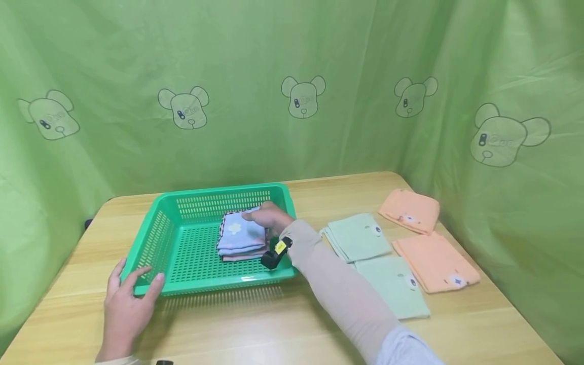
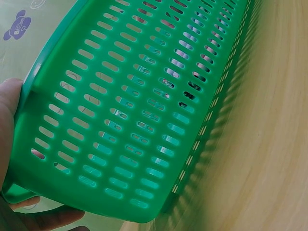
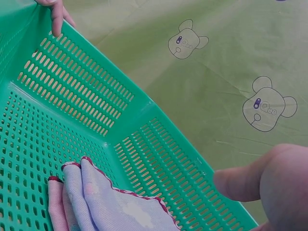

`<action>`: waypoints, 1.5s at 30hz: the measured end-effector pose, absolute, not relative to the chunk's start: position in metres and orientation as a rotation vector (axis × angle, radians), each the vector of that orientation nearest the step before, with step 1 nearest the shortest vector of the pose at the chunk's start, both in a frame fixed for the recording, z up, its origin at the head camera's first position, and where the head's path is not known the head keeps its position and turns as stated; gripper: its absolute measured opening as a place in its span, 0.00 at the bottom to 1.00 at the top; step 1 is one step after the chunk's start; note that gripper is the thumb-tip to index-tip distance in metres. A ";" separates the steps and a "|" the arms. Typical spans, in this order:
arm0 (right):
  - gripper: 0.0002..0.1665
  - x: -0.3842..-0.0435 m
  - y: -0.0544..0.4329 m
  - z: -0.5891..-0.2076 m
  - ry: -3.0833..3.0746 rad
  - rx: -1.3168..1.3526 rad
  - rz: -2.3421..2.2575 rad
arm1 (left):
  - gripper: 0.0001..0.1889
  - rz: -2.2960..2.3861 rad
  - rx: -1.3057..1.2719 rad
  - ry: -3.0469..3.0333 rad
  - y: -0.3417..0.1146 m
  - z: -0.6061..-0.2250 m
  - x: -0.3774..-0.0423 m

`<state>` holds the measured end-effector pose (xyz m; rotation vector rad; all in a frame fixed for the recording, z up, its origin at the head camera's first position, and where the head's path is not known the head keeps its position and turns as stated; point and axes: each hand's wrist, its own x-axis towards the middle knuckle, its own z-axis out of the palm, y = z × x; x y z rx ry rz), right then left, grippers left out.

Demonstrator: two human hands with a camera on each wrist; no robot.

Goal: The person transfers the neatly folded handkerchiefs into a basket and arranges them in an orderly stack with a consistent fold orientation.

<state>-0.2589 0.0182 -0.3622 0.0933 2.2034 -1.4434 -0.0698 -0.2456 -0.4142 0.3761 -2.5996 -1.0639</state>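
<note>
My left hand holds the green plastic basket at its front left corner, the thumb near the front rim and fingers over the left side. Inside, toward the basket's right end, lies a small stack of folded cloths, the top one pale blue with a white flower and dark red trim. My right hand is over the back right of this stack. In the right wrist view its thumb is straight and apart from the folded cloths; most of its other fingers are out of sight.
Right of the basket lie two folded pale green cloths and two folded orange cloths, partly behind my right forearm. They rest on a wooden table. A green curtain with bear outlines surrounds the table's back and sides.
</note>
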 end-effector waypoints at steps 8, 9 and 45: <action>0.42 -0.259 0.020 -0.364 2.271 0.156 -1.522 | 0.27 -1.062 0.369 -2.602 -0.245 -0.415 -0.069; 0.42 -0.260 0.020 -0.364 2.279 0.160 -1.535 | 0.27 -1.062 0.370 -2.602 -0.245 -0.415 -0.069; 0.28 -0.267 0.040 -0.336 1.989 0.086 -1.954 | 0.28 -1.076 0.370 -2.609 -0.247 -0.415 -0.071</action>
